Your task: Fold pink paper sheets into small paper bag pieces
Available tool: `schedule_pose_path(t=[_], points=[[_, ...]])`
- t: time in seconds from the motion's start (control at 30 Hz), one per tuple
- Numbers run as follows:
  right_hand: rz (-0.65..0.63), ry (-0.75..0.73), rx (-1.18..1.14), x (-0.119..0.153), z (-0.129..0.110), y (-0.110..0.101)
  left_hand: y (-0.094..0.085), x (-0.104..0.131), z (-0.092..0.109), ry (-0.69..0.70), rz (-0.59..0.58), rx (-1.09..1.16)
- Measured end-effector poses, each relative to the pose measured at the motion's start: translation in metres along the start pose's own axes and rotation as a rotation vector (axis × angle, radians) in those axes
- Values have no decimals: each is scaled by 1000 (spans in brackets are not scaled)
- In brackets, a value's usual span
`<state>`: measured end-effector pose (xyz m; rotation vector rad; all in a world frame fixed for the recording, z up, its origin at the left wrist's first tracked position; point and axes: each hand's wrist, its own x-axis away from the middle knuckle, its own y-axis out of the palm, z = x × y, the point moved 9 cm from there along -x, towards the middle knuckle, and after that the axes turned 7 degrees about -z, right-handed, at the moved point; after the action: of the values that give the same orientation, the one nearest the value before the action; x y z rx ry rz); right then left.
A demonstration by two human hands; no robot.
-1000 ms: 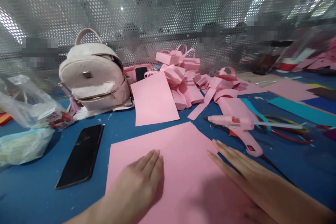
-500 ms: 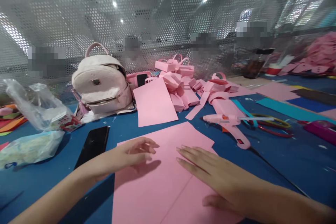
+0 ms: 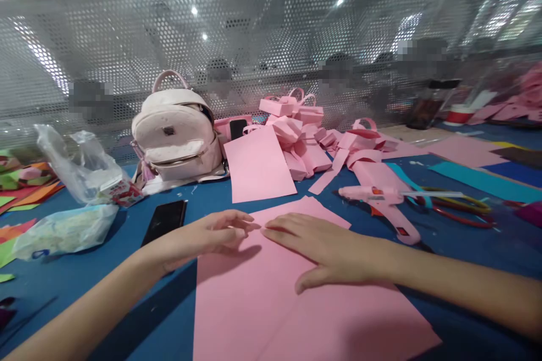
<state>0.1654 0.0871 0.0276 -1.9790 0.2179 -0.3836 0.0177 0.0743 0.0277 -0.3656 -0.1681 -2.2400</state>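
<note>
Large pink paper sheets [image 3: 254, 304] lie on the blue table in front of me, overlapping along a diagonal edge. Over their upper left part is my left hand [image 3: 220, 232], its fingers loosely curved and apart, holding nothing; it casts a shadow on the paper. My right hand [image 3: 319, 242] rests palm down on the sheets, fingers stretched to the left and thumb spread. The fingertips of both hands are close together. Whether my left hand touches the paper I cannot tell.
A pink glue gun [image 3: 383, 203] lies right, beside scissors [image 3: 461, 211]. Behind are a single pink sheet [image 3: 260, 166], folded pink pieces [image 3: 296, 135] and a pale backpack [image 3: 178, 135]. A black phone [image 3: 166, 220] and plastic bags [image 3: 65, 231] lie left.
My right hand has moved left and up over the paper, closer to my left hand, with its thumb now spread. The whole view has shifted, so the table's objects appear farther right.
</note>
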Motion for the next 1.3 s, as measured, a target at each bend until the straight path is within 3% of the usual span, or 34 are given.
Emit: schedule_pose_path(t=[0.1, 0.3, 0.7, 0.97, 1.3], points=[[53, -36, -44, -1, 4, 4, -9, 2, -2, -15, 34, -24], [98, -50, -133, 1, 17, 12, 3, -3, -10, -57, -112, 322], [66, -32, -160, 1, 21, 15, 12, -10, -25, -144, -152, 368], [108, -62, -129, -1, 15, 9, 11, -5, -13, -100, -79, 348], [116, -82, -110, 0, 13, 8, 19, -7, -19, -86, -61, 457]])
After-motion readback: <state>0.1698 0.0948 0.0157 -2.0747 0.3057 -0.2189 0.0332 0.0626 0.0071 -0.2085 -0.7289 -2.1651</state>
